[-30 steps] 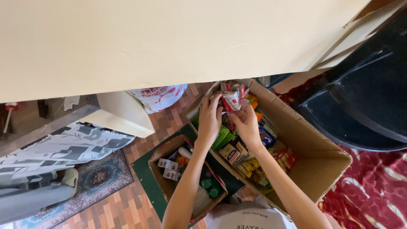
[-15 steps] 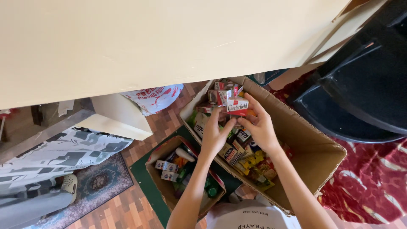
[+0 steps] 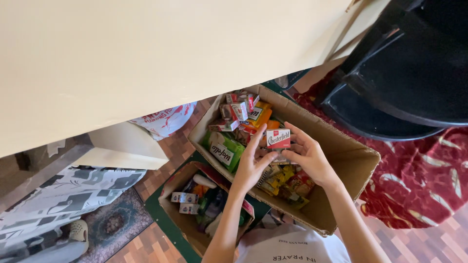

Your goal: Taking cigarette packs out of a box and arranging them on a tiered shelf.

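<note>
- At nine o'clock from our hands we see a grey-and-white patterned cloth on the floor, with a small patterned rug just beside it at its four o'clock.
- At seven o'clock from our left hand sits a small open cardboard box holding little packs and bottles; what each one is we cannot tell.
- Our left hand is spread fairly wide, fingers stretched toward one o'clock, the fingertips touching the left edge of the red-and-white pack; we cannot tell whether it grips the pack or only steadies it.
- At ten o'clock from that hand lies a green packet, flat among other small cartons at the far end of the large cardboard box.
- The red-and-white pack sits between both hands, above the middle of the large box, its printed face turned up toward us.
- Our right hand is partly curled, thumb and fingers closed on the pack's right side and lower edge.
- At six o'clock from the pack lie yellow and red snack packets on the box floor.
- At two o'clock from our right hand stands a black chair on a red patterned carpet.
</note>
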